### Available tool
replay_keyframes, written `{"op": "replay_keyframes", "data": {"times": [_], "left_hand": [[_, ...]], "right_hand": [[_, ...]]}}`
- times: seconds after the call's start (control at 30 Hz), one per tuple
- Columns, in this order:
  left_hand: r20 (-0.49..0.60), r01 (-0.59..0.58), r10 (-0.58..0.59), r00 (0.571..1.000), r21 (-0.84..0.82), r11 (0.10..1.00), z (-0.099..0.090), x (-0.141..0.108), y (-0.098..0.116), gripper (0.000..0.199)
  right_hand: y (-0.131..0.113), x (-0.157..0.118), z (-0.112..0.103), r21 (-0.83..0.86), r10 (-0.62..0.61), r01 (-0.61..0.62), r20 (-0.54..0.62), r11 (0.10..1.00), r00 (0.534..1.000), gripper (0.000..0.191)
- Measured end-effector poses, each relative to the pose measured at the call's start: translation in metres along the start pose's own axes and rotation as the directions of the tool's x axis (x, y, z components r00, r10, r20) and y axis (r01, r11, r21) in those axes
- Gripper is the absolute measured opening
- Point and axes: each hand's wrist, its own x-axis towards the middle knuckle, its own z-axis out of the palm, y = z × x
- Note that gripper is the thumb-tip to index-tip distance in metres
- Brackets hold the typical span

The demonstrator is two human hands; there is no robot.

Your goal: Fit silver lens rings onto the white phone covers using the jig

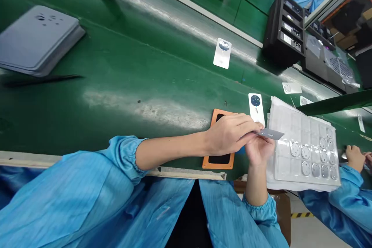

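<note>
A thin grey phone back cover (272, 134), seen almost edge-on, is held between my two hands just above the bench. My left hand (232, 133) reaches across from the left with its fingers pinched on the near end of the cover. My right hand (259, 151) is palm up beneath it, the thumb side close to my left fingertips; part of its grip is hidden. Under my left hand and wrist lies an orange frame (205, 162) with a black middle, partly covered. Just beyond my hands is a white phone back cover (257, 110) with a round dark camera area.
A clear blister tray (286, 168) with several round parts sits at right, near a co-worker's hand (355, 158). Grey covers are stacked (26, 46) at left, beside black tweezers (43, 80). Another white cover (222, 58) lies farther back; a black rack (283, 35) stands behind.
</note>
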Motion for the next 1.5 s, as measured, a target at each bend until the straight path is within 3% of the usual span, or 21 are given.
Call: {"op": "replay_keyframes", "data": {"times": [0.33, 0.5, 0.6, 0.7, 0.83, 0.9, 0.97, 1.03, 1.13, 1.23, 1.3, 1.37, 1.43, 1.5], "left_hand": [[-0.014, -0.045, 0.047, 0.999, 0.116, 0.992, 0.009, -0.001, -0.004, 0.012], [-0.029, -0.12, 0.128, 0.991, 0.185, 0.975, 0.01, -0.001, -0.006, 0.013], [-0.08, -0.118, 0.135, 0.988, 0.181, 0.976, 0.007, 0.001, -0.009, 0.014], [-0.051, 0.028, -0.023, 0.998, 0.085, 0.996, 0.0, 0.005, -0.015, 0.018], [0.164, 0.284, -0.265, 0.95, -0.1, 0.954, -0.013, 0.013, -0.026, 0.02], [0.249, 0.368, -0.321, 0.914, -0.172, 0.914, -0.019, 0.016, -0.031, 0.023], [0.267, 0.427, -0.371, 0.89, -0.2, 0.882, -0.022, 0.017, -0.036, 0.029], [0.269, 0.509, -0.454, 0.85, -0.194, 0.838, -0.023, 0.019, -0.043, 0.033], [0.284, 0.653, -0.592, 0.754, -0.226, 0.723, -0.027, 0.025, -0.057, 0.029], [0.206, 0.685, -0.659, 0.723, -0.343, 0.643, -0.041, 0.033, -0.071, 0.031], [0.138, 0.671, -0.682, 0.718, -0.397, 0.626, -0.057, 0.039, -0.076, 0.037], [0.081, 0.659, -0.701, 0.708, -0.432, 0.616, -0.076, 0.044, -0.077, 0.037], [0.008, 0.625, -0.706, 0.708, -0.472, 0.622, -0.095, 0.047, -0.077, 0.038], [-0.068, 0.581, -0.7, 0.711, -0.504, 0.639, -0.111, 0.049, -0.077, 0.037]], "right_hand": [[-0.004, 0.004, -0.001, 0.211, 0.067, -0.068, 0.012, 0.975, 0.998, 0.019], [-0.007, 0.007, 0.0, 0.174, 0.061, -0.063, 0.015, 0.983, 0.998, 0.025], [-0.012, 0.009, 0.002, 0.046, 0.001, -0.001, -0.003, 0.999, 1.0, 0.031], [-0.02, 0.012, 0.004, -0.142, -0.136, 0.124, -0.078, 0.982, 0.988, 0.035], [-0.033, 0.014, 0.013, -0.3, -0.358, 0.281, -0.24, 0.912, 0.903, 0.024], [-0.036, 0.016, 0.021, -0.306, -0.372, 0.284, -0.284, 0.909, 0.884, 0.017], [-0.036, 0.021, 0.03, -0.253, -0.334, 0.262, -0.306, 0.931, 0.892, 0.014], [-0.033, 0.033, 0.038, -0.159, -0.287, 0.246, -0.332, 0.956, 0.899, 0.017], [-0.035, 0.07, 0.042, -0.008, -0.212, 0.225, -0.376, 0.974, 0.902, 0.027], [-0.049, 0.127, 0.034, 0.065, -0.181, 0.222, -0.386, 0.973, 0.905, 0.041], [-0.058, 0.163, 0.025, 0.012, -0.154, 0.169, -0.356, 0.986, 0.922, 0.041], [-0.058, 0.188, 0.022, -0.152, -0.033, -0.005, -0.242, 0.988, 0.97, 0.037], [-0.046, 0.199, 0.029, -0.306, 0.089, -0.129, -0.142, 0.943, 0.986, 0.036], [-0.03, 0.204, 0.042, -0.426, 0.146, -0.171, -0.091, 0.889, 0.985, 0.03]]}}
